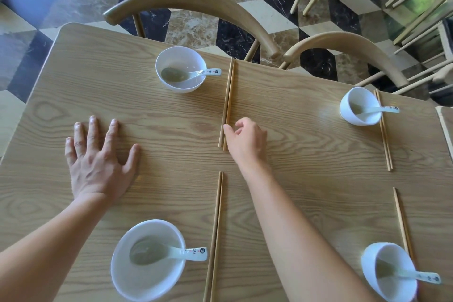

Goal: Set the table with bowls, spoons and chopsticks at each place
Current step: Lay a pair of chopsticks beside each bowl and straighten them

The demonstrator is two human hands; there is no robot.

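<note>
The far-left chopsticks (228,103) lie as a pair on the counter (306,154), their long axis running almost straight away from the person, from a near end by the right hand (247,141) to a far end at the counter's back edge, just right of the far-left bowl (181,69) with its spoon (193,73) resting inside, handle over the rim toward the sticks. That right hand sits at the pair's near end, immediately to their right, fingers loosely curled and the thumb (229,130) touching or nearly touching the nearer stick; its grip looks part-closed with nothing lifted (whether it actually pinches a stick I cannot tell). So the sticks lie to the left of and beyond the grip, and any straightening would likely be a small nudge or slide along that same axis, done by the right hand, which is far nearer than the left. The left hand (98,159) is spread flat on the counter, palm down and empty, well to the left of the pair. Around them, three more places look laid: a near-left bowl (147,274) with chopsticks to its right, a far-right bowl (359,106) and a near-right bowl (389,274), each with spoon and sticks beside. Two wooden chairs (191,0) stand at the far side. By my reading the setting is nearly complete.
</note>
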